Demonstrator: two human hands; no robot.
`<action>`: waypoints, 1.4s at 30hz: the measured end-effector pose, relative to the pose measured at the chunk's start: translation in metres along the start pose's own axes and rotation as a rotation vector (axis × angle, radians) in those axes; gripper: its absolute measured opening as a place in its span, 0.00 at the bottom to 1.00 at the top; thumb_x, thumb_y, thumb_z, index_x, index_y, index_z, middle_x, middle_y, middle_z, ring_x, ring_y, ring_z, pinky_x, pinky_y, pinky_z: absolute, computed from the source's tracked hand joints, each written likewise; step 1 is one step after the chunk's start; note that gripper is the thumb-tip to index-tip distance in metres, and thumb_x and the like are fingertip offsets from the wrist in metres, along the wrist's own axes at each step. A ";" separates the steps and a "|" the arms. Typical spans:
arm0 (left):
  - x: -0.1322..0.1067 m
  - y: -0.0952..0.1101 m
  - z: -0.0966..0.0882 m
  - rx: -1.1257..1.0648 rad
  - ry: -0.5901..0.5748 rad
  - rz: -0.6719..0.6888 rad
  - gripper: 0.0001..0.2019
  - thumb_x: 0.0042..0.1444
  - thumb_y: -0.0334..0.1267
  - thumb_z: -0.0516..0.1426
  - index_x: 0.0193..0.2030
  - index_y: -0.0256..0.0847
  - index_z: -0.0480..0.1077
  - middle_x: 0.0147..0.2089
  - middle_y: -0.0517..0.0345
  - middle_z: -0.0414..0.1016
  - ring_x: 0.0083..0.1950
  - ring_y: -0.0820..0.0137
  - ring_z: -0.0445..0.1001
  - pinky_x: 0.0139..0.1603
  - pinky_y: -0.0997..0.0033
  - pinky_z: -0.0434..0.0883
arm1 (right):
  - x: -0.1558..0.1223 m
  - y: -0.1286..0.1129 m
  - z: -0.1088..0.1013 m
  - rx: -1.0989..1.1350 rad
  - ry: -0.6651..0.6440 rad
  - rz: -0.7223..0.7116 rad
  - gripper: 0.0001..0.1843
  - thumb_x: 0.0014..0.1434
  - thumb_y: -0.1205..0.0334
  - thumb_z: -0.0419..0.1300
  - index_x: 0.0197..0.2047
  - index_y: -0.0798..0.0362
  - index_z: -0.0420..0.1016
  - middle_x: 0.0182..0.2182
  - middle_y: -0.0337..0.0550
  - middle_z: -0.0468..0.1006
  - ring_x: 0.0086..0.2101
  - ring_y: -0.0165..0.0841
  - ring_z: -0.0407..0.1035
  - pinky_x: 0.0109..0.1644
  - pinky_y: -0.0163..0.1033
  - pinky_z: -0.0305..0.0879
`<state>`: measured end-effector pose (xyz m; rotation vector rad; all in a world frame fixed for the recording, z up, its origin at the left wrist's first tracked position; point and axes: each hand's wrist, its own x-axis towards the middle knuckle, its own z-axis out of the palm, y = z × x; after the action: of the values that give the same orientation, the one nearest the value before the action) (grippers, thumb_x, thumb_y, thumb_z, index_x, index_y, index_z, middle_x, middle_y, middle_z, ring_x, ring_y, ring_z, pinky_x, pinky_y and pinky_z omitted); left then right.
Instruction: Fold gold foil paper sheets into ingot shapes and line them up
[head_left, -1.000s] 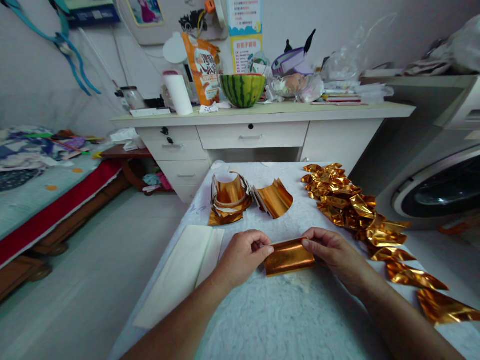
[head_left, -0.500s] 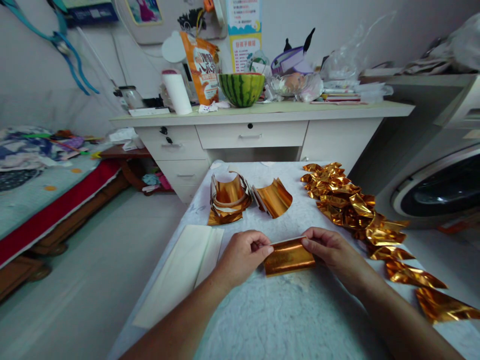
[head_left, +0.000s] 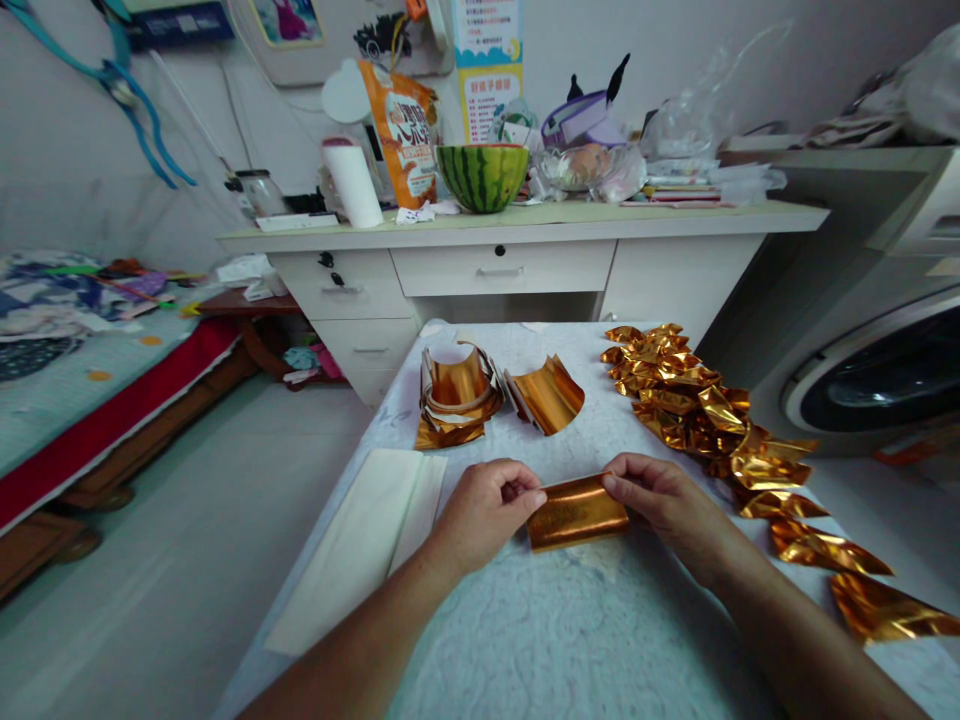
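Paper (head_left: 341,550) lies on the table's (head_left: 525,650) left side. Our left hand (head_left: 489,512) pinches the upper-left corner of the gold foil (head_left: 577,516), mid-table; our right hand (head_left: 664,495) pinches the upper-right. We expect it light, slippery, easily creased: grip edges.

Both forearms bare, running in from the bottom of view and converging over the tabletop (head_left: 570,650). Left forearm (head_left: 367,640) starts near the tabletop's left edge; right forearm (head_left: 787,610) slants in from its right side. Left hand (head_left: 484,512) and right hand (head_left: 660,500) level, facing each other midway between those edges, near but not touching. Each in a pinch: thumb pointing inward, opposed to forefinger. Left fingers curled; right outer fingers mostly hidden, probably bent too.
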<state>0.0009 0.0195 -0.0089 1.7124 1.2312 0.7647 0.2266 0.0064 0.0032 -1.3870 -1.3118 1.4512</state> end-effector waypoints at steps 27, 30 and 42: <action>-0.001 0.003 0.001 0.007 -0.002 0.002 0.06 0.55 0.36 0.57 0.30 0.38 0.73 0.26 0.62 0.70 0.28 0.74 0.66 0.29 0.76 0.62 | 0.004 0.005 -0.001 -0.023 0.006 -0.019 0.23 0.47 0.40 0.66 0.26 0.52 0.71 0.21 0.35 0.67 0.24 0.29 0.58 0.28 0.35 0.52; -0.002 0.004 0.001 0.008 -0.010 -0.003 0.06 0.54 0.36 0.57 0.30 0.38 0.73 0.26 0.61 0.71 0.28 0.73 0.67 0.29 0.76 0.62 | 0.002 0.005 -0.001 -0.012 0.003 -0.019 0.22 0.47 0.40 0.66 0.26 0.52 0.71 0.21 0.35 0.68 0.24 0.29 0.59 0.27 0.35 0.52; 0.000 0.003 0.000 0.016 -0.011 -0.007 0.06 0.55 0.36 0.57 0.31 0.38 0.75 0.27 0.61 0.73 0.29 0.73 0.69 0.30 0.76 0.63 | 0.003 0.007 -0.001 -0.021 -0.005 -0.018 0.24 0.48 0.39 0.65 0.28 0.52 0.69 0.22 0.36 0.69 0.23 0.28 0.60 0.26 0.34 0.52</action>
<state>0.0025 0.0186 -0.0061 1.7226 1.2382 0.7416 0.2281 0.0082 -0.0045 -1.3820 -1.3429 1.4338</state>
